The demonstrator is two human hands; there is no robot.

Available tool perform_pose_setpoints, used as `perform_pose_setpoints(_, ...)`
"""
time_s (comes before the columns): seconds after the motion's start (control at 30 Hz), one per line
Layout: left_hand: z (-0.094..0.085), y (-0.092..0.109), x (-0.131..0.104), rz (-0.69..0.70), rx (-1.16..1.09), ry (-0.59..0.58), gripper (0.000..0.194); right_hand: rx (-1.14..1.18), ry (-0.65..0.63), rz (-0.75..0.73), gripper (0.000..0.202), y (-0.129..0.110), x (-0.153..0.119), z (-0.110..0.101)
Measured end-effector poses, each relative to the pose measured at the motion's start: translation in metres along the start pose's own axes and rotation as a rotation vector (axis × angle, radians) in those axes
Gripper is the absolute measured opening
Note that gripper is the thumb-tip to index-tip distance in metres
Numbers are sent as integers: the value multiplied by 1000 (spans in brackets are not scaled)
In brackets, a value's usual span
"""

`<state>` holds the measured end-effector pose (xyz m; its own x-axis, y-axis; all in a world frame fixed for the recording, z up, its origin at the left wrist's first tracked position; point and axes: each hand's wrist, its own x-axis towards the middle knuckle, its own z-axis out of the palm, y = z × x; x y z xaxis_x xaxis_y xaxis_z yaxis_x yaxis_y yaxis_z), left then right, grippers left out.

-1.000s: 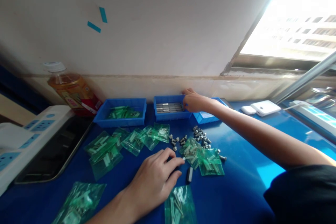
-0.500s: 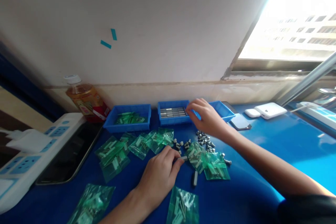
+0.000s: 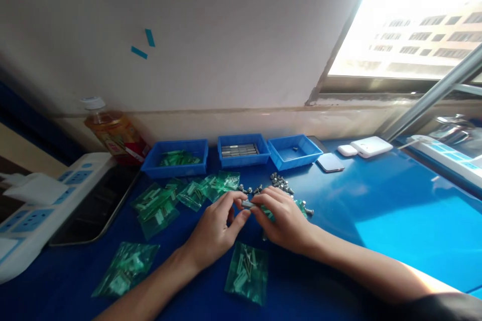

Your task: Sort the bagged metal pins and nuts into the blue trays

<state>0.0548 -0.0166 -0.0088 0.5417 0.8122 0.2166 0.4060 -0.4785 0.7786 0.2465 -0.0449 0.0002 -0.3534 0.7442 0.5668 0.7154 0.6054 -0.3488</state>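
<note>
My left hand (image 3: 216, 228) pinches a short grey metal rod (image 3: 247, 204) between thumb and fingers. At the rod's right end, my right hand (image 3: 282, 218) has its thumb and fingertips closed; its fingers hide whether it holds a second piece. Loose bolts (image 3: 280, 181) lie just beyond the right hand, and a few more sit behind the fingertips. Green-tinted plastic bags of small parts (image 3: 194, 194) lie to the left. Another such bag (image 3: 246, 273) rests in front of the hands. Bags under the right hand are mostly covered.
Three blue bins stand along the wall: a left bin (image 3: 150, 164) with green bags, a middle bin (image 3: 246, 161) with metal rods, a right bin (image 3: 295, 161) with a small part. Left are a phone (image 3: 94, 210), power strip (image 3: 85, 163) and bottle (image 3: 113, 135). White devices (image 3: 372, 146) lie right.
My right hand has come back from the middle bin and met my left hand at the metal rod. The camera view has shifted slightly.
</note>
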Motion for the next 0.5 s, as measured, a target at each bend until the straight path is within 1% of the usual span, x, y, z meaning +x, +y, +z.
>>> perform_pose_setpoints(0.1,-3,5,11,53,64,78,20,12,59,67,9,3,-1,-3)
perform_pose_setpoints(0.2,-4,13,41,86,183,198,25,29,162,147,9,13,0,-6)
perform_pose_setpoints(0.27,1,18,68,62,293,173,32,40,211,184,9,20,2,-8)
perform_pose_setpoints(0.33,10,18,93,22,418,84,42,33,232,208,10,28,3,-10)
perform_pose_setpoints(0.37,15,18,103,14,435,69,44,25,237,215,11,31,3,-12)
perform_pose_setpoints(0.43,26,14,117,11,451,43,44,14,249,226,12,36,2,-14)
perform_pose_setpoints(0.5,35,10,122,1,460,48,41,10,270,234,12,41,2,-17)
